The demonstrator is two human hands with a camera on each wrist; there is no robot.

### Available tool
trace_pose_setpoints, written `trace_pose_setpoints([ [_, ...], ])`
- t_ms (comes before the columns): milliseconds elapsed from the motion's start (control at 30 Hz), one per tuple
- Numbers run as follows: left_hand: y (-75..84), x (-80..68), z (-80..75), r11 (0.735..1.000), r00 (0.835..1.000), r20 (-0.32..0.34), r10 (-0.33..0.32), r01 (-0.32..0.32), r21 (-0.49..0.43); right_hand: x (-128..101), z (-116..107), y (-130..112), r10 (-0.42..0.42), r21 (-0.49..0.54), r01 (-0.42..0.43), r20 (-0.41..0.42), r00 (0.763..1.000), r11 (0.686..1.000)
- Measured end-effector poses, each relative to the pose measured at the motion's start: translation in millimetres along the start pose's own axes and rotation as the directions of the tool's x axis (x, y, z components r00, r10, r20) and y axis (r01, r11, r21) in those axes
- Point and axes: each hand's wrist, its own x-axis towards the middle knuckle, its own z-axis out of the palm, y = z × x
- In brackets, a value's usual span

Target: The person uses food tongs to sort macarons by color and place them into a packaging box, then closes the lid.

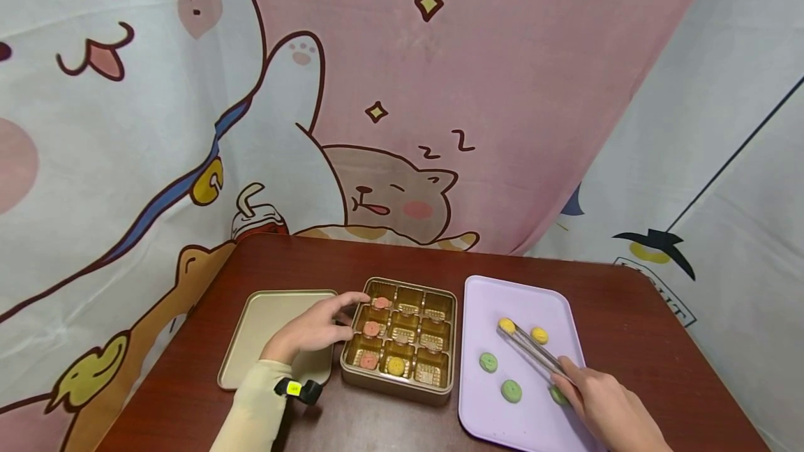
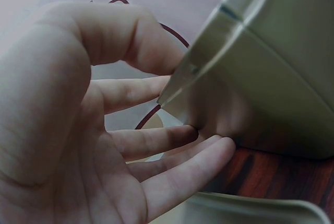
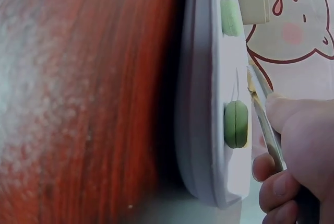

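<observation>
While the left hand (image 1: 310, 328) touches a box's (image 1: 396, 388) left edge with spread fingers (image 2: 193, 169), the right hand (image 1: 612, 407) pinches tongs (image 1: 537, 351), a yellow cookie (image 1: 506, 325) between their tips, nearest the tray's (image 1: 482, 413) far left corner.

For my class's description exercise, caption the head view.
Right hand holds tongs at a yellow macaron; left hand touches tin.

Silver tongs (image 1: 540, 352) slant over lilac tray (image 1: 490, 410), yellow macaron (image 1: 506, 325) between tips; gold nine-compartment tin (image 1: 396, 387) sits open alongside.
</observation>
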Motion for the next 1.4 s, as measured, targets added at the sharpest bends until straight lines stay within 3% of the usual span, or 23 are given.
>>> trace_pose_setpoints([
  [333,-2.0,-0.1,-0.4,1.0,1.0,0.002,0.01,-0.01,0.012,-3.5,-11.8,-7.4,-0.034,0.033,0.038,-0.104,0.994,0.999],
  [567,-1.9,0.0,-1.7,0.999,1.0,0.003,0.017,-0.017,0.032,-4.6,-17.6,-12.6,-0.135,0.019,0.143,-0.234,0.963,0.99],
  [833,-1.5,-0.1,-1.5,1.0,1.0,0.007,0.008,-0.008,0.008,-3.9,-25.8,-23.2,-0.15,0.035,0.167,-0.282,0.947,0.985],
  [933,-1.4,0.1,-1.4,1.0,1.0,0.007,0.007,-0.007,-0.002,-2.1,-25.2,-26.9,-0.194,0.027,0.217,-0.349,0.917,0.976],
  [1133,-1.7,0.4,-1.6,1.0,1.0,0.0,0.012,-0.012,0.008,4.7,-22.9,-36.3,-0.323,-0.056,0.339,-0.476,0.818,0.939],
  [1400,-1.3,0.5,-2.6,0.998,1.0,-0.003,0.021,-0.02,0.051,9.2,-22.2,-51.3,-0.423,-0.096,0.437,-0.502,0.755,0.894],
])
